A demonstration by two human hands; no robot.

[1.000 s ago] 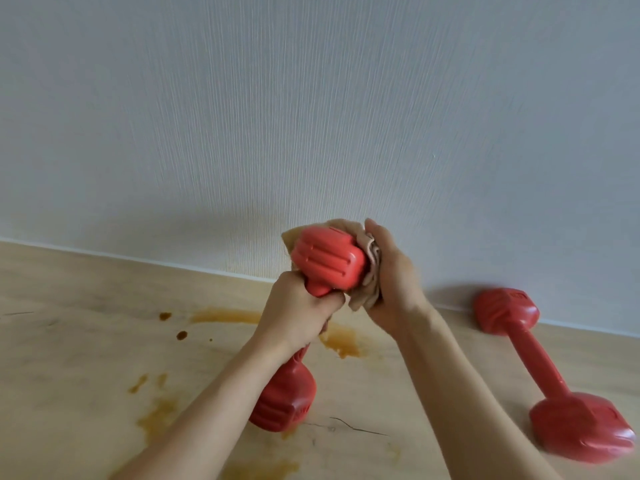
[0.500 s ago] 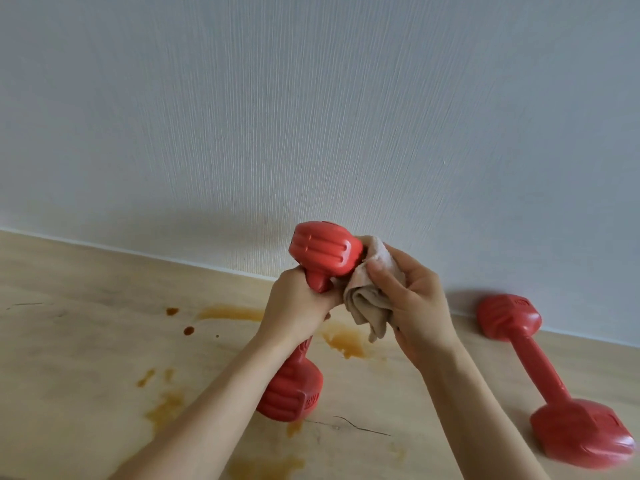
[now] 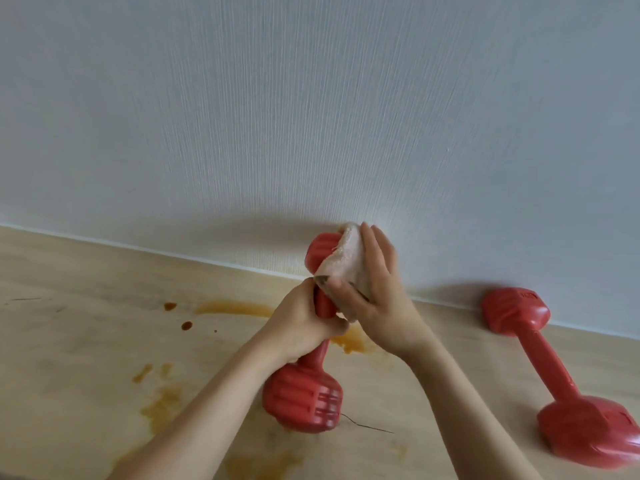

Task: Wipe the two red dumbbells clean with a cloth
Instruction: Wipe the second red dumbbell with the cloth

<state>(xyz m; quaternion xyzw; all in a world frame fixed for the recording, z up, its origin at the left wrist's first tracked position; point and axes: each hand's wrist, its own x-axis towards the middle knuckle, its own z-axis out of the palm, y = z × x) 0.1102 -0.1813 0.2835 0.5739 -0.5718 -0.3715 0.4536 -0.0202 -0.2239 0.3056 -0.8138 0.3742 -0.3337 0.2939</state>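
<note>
My left hand (image 3: 304, 323) grips the handle of a red dumbbell (image 3: 304, 400), holding it nearly upright above the floor. Its upper head sits mostly under a beige cloth (image 3: 346, 261). My right hand (image 3: 374, 289) holds that cloth against the upper head, fingers spread over it and thumb beneath. The second red dumbbell (image 3: 550, 368) lies on the floor to the right, one end near the wall.
The light wooden floor (image 3: 69, 341) carries brown stains (image 3: 235, 308) and splashes below and left of my hands. A thin dark crack (image 3: 367, 426) runs beside the held dumbbell. A pale textured wall (image 3: 311, 116) rises close behind.
My right hand has moved the cloth from beside the dumbbell's upper head up and over it. The held dumbbell has dropped a little lower in view.
</note>
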